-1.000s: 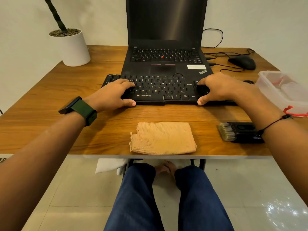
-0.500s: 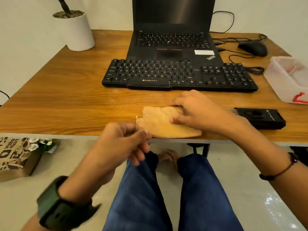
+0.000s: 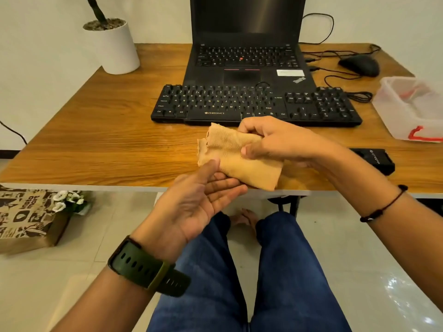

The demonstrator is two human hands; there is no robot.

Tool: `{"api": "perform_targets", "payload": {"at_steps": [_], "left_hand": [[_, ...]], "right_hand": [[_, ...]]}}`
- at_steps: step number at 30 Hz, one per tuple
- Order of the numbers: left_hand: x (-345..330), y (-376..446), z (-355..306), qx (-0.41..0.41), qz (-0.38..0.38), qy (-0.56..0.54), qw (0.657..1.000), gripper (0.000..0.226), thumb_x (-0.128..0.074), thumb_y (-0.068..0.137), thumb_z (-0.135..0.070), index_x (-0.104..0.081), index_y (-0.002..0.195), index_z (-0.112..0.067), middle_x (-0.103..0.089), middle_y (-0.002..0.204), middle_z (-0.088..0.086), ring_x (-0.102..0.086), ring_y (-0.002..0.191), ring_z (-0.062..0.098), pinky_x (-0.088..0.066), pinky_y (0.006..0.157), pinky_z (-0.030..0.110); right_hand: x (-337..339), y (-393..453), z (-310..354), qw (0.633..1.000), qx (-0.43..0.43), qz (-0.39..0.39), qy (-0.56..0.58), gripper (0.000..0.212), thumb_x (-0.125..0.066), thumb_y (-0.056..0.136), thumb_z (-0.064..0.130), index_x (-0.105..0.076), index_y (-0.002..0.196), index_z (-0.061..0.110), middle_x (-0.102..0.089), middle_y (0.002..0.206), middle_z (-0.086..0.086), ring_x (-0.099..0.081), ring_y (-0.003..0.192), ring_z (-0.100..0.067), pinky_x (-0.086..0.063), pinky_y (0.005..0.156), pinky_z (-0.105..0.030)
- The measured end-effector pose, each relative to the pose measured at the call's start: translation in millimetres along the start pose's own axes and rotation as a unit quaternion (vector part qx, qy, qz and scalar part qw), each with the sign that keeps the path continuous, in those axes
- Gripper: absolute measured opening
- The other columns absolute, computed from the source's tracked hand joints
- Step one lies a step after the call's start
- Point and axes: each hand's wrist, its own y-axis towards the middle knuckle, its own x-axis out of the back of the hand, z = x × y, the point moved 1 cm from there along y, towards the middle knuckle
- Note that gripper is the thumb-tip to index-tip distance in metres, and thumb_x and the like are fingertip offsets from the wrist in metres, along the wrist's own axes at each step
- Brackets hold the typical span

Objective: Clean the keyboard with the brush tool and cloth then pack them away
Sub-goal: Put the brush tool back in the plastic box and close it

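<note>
Head view shows my right hand pinching the cloth above the surface, left hand open-palmed beneath; next I judge wiping the keyboard.

There are two hands: the left hand in the lower middle of the frame and the right hand in the centre. There is one cloth, one keyboard and one laptop in the upper middle. One brush tool lies at the right, partly hidden. One mouse and one plastic box are in the upper right. One plant pot is in the upper left, and one paper bag at the lower left.
</note>
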Motion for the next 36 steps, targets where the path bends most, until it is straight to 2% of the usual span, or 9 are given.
{"api": "perform_targets", "payload": {"at_steps": [5,11,14,18,22,24,29,33,36], "left_hand": [[-12.2,5.7,-5.9,-0.052,-0.019,0.087,0.995,0.027,-0.056,0.088,-0.034,-0.055,0.101,-0.011,-0.067,0.095,0.016,-0.068,0.078,0.027,-0.058,0.064,0.035],[-35.7,15.7,-14.6,-0.084,-0.048,0.083,0.992,0.01,-0.056,0.09,-0.025,-0.05,0.09,-0.016,-0.063,0.09,0.008,-0.063,0.077,0.022,-0.055,0.061,0.035],[-52.0,22.2,-21.1,-0.082,-0.014,0.03,0.996,0.013,-0.053,0.092,-0.022,-0.051,0.101,-0.013,-0.064,0.093,0.008,-0.064,0.083,0.023,-0.055,0.06,0.036],[-82.0,29.4,-26.5,-0.107,0.03,-0.029,0.993,0.021,-0.051,0.093,-0.015,-0.049,0.113,-0.011,-0.065,0.095,0.007,-0.065,0.082,0.021,-0.057,0.054,0.033],[-120.2,37.5,-29.5,-0.106,0.055,-0.029,0.992,0.015,-0.055,0.089,-0.008,-0.051,0.102,-0.012,-0.062,0.101,0.009,-0.062,0.09,0.023,-0.054,0.064,0.039],[-141.8,42.9,-28.9,-0.091,0.073,0.003,0.993,0.023,-0.056,0.087,-0.006,-0.05,0.108,-0.012,-0.061,0.104,0.009,-0.061,0.094,0.024,-0.052,0.071,0.043],[-201.2,56.3,-36.6,-0.026,0.175,0.137,0.975,0.024,-0.061,0.082,-0.003,-0.053,0.102,-0.012,-0.059,0.112,0.013,-0.058,0.105,0.031,-0.05,0.088,0.052],[-260.4,82.1,-46.4,-0.034,0.244,0.285,0.926,0.032,-0.063,0.081,-0.007,-0.053,0.111,-0.009,-0.056,0.115,0.011,-0.056,0.108,0.029,-0.053,0.084,0.046],[-307.2,108.1,-46.3,-0.075,0.245,0.362,0.896,0.018,-0.062,0.083,-0.004,-0.053,0.099,-0.007,-0.057,0.104,0.009,-0.057,0.098,0.024,-0.053,0.077,0.04]], "right_hand": [[7.8,-4.6,1.3,0.984,-0.005,0.023,0.174,0.021,-0.058,0.084,-0.003,-0.058,0.098,0.013,-0.063,0.088,-0.008,-0.061,0.08,-0.019,-0.05,0.066,-0.03],[26.3,-7.0,4.1,0.992,-0.033,-0.021,0.119,0.032,-0.067,0.081,0.005,-0.06,0.112,0.013,-0.066,0.103,-0.009,-0.064,0.093,-0.023,-0.054,0.079,-0.037],[45.2,-13.1,0.9,0.99,-0.07,-0.035,0.118,0.034,-0.071,0.078,0.018,-0.062,0.11,0.016,-0.067,0.105,-0.006,-0.065,0.096,-0.021,-0.055,0.083,-0.038],[71.0,-32.8,-10.0,0.958,-0.116,-0.081,0.249,0.064,-0.075,0.057,0.03,-0.058,0.117,0.017,-0.067,0.109,-0.007,-0.063,0.103,-0.023,-0.053,0.086,-0.04],[91.3,-60.5,-27.7,0.924,-0.127,-0.124,0.338,0.044,-0.071,0.066,0.015,-0.059,0.108,0.012,-0.067,0.1,-0.007,-0.064,0.094,-0.022,-0.055,0.073,-0.036],[106.2,-74.2,-38.3,0.915,-0.135,-0.174,0.339,0.031,-0.066,0.076,0.0,-0.059,0.103,0.014,-0.066,0.101,-0.007,-0.064,0.094,-0.023,-0.056,0.067,-0.035],[156.7,-105.3,-57.7,0.905,-0.133,-0.291,0.281,0.036,-0.054,0.078,-0.014,-0.062,0.101,0.013,-0.06,0.111,-0.009,-0.056,0.105,-0.024,-0.052,0.072,-0.032],[199.2,-122.6,-74.9,0.897,-0.155,-0.353,0.219,0.031,-0.05,0.081,-0.011,-0.063,0.091,0.015,-0.058,0.105,-0.007,-0.053,0.105,-0.024,-0.051,0.077,-0.032],[216.7,-124.6,-94.6,0.864,-0.178,-0.416,0.219,0.029,-0.049,0.083,-0.01,-0.057,0.099,0.013,-0.053,0.097,-0.006,-0.051,0.099,-0.023,-0.05,0.078,-0.036]]}}
